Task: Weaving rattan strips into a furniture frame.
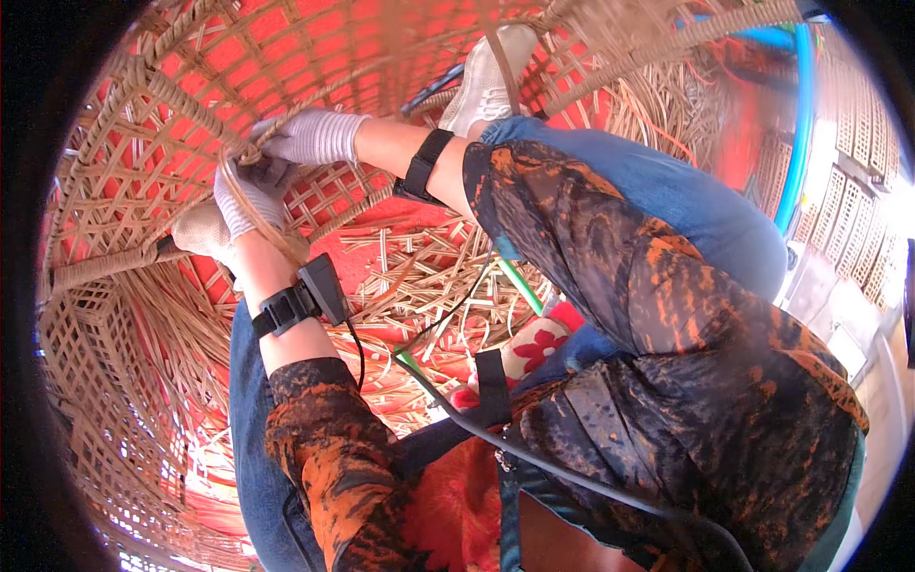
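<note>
Both of my hands wear pale knitted gloves and meet at a wrapped joint on the rim of a large woven rattan basket (181, 95). My left hand (253, 191) is closed at the joint, fingers partly hidden. A flat rattan strip (250, 202) loops up from over its wrist to the joint. Coming in from the right, my right hand (300, 138) is closed on the strip where it winds around the rim; its fingertips press close to my left fingers. Open lattice weave spreads behind and to the left of both hands.
Cut rattan strips (438, 276) litter the red floor (367, 238) between my legs. My shoes (491, 81) stand by the basket's weave. A patterned cushion (538, 343) lies below me. A blue hose (801, 133) and stacked perforated bricks (843, 214) are at the right.
</note>
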The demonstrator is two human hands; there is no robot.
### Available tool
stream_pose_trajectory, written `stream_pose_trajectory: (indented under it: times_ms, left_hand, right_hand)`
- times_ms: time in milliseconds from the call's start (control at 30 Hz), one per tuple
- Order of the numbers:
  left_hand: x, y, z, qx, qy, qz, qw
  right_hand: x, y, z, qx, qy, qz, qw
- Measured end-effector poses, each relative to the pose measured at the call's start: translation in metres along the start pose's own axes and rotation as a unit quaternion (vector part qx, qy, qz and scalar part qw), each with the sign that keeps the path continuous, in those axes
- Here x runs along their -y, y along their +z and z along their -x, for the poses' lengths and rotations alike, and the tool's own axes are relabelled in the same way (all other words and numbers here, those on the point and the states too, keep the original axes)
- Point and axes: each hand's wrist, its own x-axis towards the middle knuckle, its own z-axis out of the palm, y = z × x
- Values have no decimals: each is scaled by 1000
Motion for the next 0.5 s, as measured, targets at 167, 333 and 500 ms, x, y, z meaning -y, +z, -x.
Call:
stream_pose_trajectory:
  times_ms: [167, 333, 500]
  left_hand:
    - [-6, 10, 0, -2, -43, 0, 999]
    - [-11, 13, -2, -95, 3, -50, 994]
    - [-9, -6, -25, -39, -27, -31, 998]
  right_hand:
    - [-3, -4, 2, -19, -9, -18, 1000]
    - [11, 18, 15, -148, 36, -92, 984]
    - [14, 14, 18, -120, 59, -396, 908]
